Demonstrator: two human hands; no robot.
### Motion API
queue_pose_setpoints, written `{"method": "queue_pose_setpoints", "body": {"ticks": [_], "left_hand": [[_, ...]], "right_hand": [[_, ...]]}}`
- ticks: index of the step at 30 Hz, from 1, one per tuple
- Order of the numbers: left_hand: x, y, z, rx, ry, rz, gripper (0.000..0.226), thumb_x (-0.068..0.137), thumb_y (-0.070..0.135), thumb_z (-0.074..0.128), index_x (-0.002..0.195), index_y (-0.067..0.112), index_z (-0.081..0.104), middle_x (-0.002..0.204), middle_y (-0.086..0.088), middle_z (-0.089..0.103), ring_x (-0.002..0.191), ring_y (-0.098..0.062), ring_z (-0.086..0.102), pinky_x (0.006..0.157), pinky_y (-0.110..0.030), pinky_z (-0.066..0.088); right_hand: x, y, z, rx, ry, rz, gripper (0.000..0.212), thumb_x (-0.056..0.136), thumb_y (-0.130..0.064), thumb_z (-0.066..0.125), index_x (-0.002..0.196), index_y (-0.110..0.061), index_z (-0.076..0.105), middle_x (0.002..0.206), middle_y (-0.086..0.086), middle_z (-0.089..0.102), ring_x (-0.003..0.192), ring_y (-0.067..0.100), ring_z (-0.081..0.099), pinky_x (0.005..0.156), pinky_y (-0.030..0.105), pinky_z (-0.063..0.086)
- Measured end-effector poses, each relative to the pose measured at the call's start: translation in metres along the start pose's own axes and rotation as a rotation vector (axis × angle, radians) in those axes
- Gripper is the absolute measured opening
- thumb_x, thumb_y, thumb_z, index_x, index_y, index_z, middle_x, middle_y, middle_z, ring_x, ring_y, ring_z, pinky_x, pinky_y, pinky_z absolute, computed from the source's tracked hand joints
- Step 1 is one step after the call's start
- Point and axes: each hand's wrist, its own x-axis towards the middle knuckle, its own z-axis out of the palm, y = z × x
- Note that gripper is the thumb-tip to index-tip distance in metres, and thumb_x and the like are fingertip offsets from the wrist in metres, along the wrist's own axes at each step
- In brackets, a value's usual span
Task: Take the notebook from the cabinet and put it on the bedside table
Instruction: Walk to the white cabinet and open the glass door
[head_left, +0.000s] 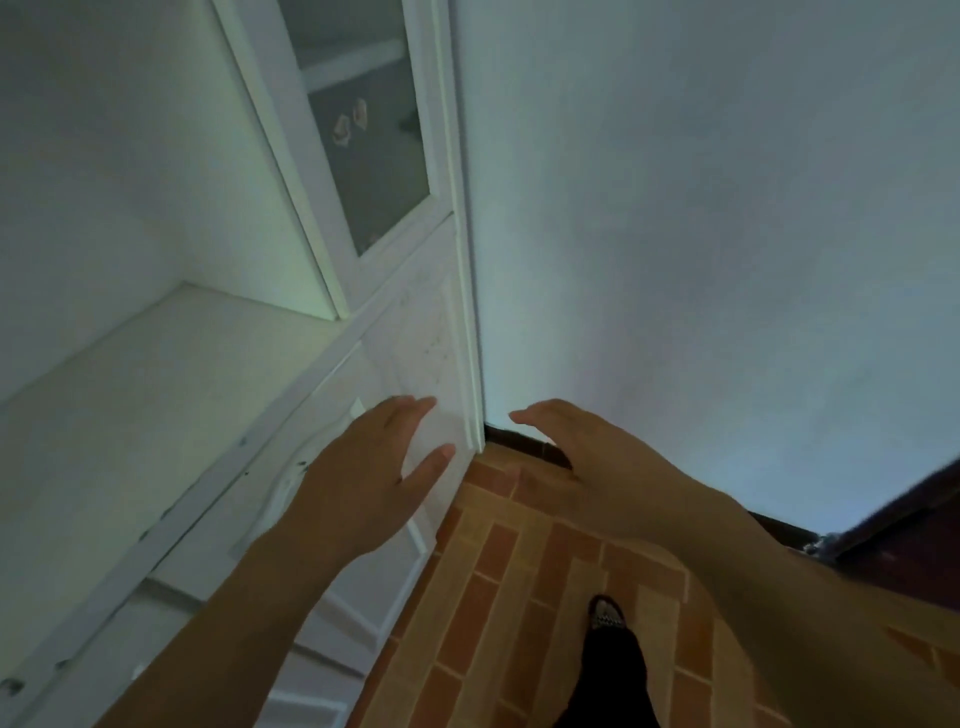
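A white cabinet (156, 395) fills the left half of the view, with an open shelf and a glass-paned door (363, 130) above. No notebook shows anywhere in view. My left hand (363, 478) hovers in front of the cabinet's lower drawer fronts, palm down, fingers apart, holding nothing. My right hand (582, 457) is stretched out level with it, near the cabinet's right corner and the wall's dark skirting, fingers loosely spread and empty. The bedside table is out of view.
A pale wall (701, 234) stands to the right of the cabinet. The floor (519, 597) is brick-patterned tile in orange and brown. My leg in dark trousers and a sandalled foot (608, 618) stand on it. A dark wooden piece (909, 530) shows at the right edge.
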Motion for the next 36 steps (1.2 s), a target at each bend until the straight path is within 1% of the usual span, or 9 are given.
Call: {"method": "queue_pose_setpoints", "body": {"ticks": [4,8,14,18,22,25,28,30,36], "left_hand": [[0.063,0.000,-0.018,0.022,0.041,-0.049,0.069,0.079,0.064,0.024,0.140,0.029,0.026,0.148,0.006,0.031,0.133,-0.012,0.030,0.106,-0.032,0.025],[0.126,0.001,-0.025,0.045,0.072,-0.143,0.069,0.079,0.063,0.024,0.141,0.032,0.023,0.149,0.008,0.029,0.134,-0.013,0.029,0.110,-0.036,0.025],[0.220,0.005,-0.022,0.059,0.106,-0.190,0.067,0.081,0.062,0.025,0.140,0.031,0.023,0.148,0.008,0.030,0.134,-0.013,0.029,0.110,-0.036,0.026],[0.258,0.006,-0.023,0.009,0.179,-0.238,0.068,0.078,0.064,0.024,0.139,0.032,0.026,0.145,0.007,0.035,0.132,-0.014,0.034,0.108,-0.037,0.028],[0.264,0.001,-0.038,0.055,0.258,-0.318,0.072,0.076,0.068,0.020,0.137,0.031,0.030,0.143,0.007,0.039,0.129,-0.014,0.037,0.104,-0.032,0.027],[0.262,-0.007,-0.065,0.169,0.349,-0.357,0.068,0.080,0.064,0.023,0.137,0.027,0.033,0.143,0.003,0.039,0.130,-0.016,0.036,0.101,-0.027,0.022],[0.260,-0.014,-0.098,0.279,0.409,-0.319,0.065,0.086,0.060,0.026,0.137,0.021,0.034,0.143,-0.001,0.039,0.132,-0.017,0.032,0.102,-0.025,0.019],[0.258,-0.018,-0.118,0.319,0.445,-0.319,0.064,0.087,0.059,0.028,0.138,0.021,0.034,0.145,0.000,0.037,0.133,-0.017,0.029,0.103,-0.027,0.019],[0.259,-0.024,-0.172,0.352,0.591,-0.331,0.058,0.086,0.057,0.033,0.138,0.030,0.029,0.147,0.006,0.032,0.133,-0.013,0.027,0.100,-0.025,0.017]], "right_hand": [[0.068,0.024,-0.030,-0.071,0.015,-0.096,0.058,0.084,-0.062,0.040,0.135,-0.038,0.028,0.145,-0.015,0.032,0.127,0.009,0.037,0.104,0.033,0.034],[0.139,0.048,-0.063,-0.099,0.005,-0.194,0.060,0.081,-0.066,0.035,0.135,-0.038,0.028,0.144,-0.015,0.033,0.127,0.010,0.037,0.104,0.032,0.033],[0.227,0.082,-0.117,-0.123,0.003,-0.299,0.058,0.086,-0.057,0.040,0.137,-0.031,0.030,0.145,-0.009,0.034,0.129,0.014,0.036,0.103,0.033,0.031],[0.270,0.095,-0.140,-0.122,-0.017,-0.373,0.056,0.087,-0.053,0.041,0.136,-0.029,0.031,0.144,-0.008,0.036,0.128,0.015,0.038,0.099,0.028,0.030],[0.310,0.082,-0.148,-0.107,-0.058,-0.467,0.057,0.086,-0.057,0.039,0.136,-0.031,0.030,0.145,-0.009,0.036,0.127,0.015,0.039,0.095,0.026,0.030],[0.335,0.062,-0.151,-0.077,-0.068,-0.559,0.059,0.083,-0.061,0.036,0.134,-0.032,0.032,0.143,-0.009,0.039,0.125,0.015,0.042,0.091,0.025,0.030],[0.359,0.040,-0.163,-0.064,-0.028,-0.607,0.057,0.085,-0.058,0.039,0.135,-0.033,0.030,0.144,-0.007,0.036,0.127,0.017,0.039,0.095,0.029,0.032],[0.372,0.024,-0.175,-0.061,0.005,-0.624,0.055,0.086,-0.056,0.041,0.135,-0.034,0.029,0.145,-0.007,0.034,0.129,0.018,0.037,0.100,0.034,0.033],[0.388,-0.021,-0.202,-0.041,0.092,-0.768,0.054,0.086,-0.053,0.045,0.134,-0.030,0.034,0.142,-0.007,0.039,0.120,0.014,0.045,0.092,0.025,0.032]]}}
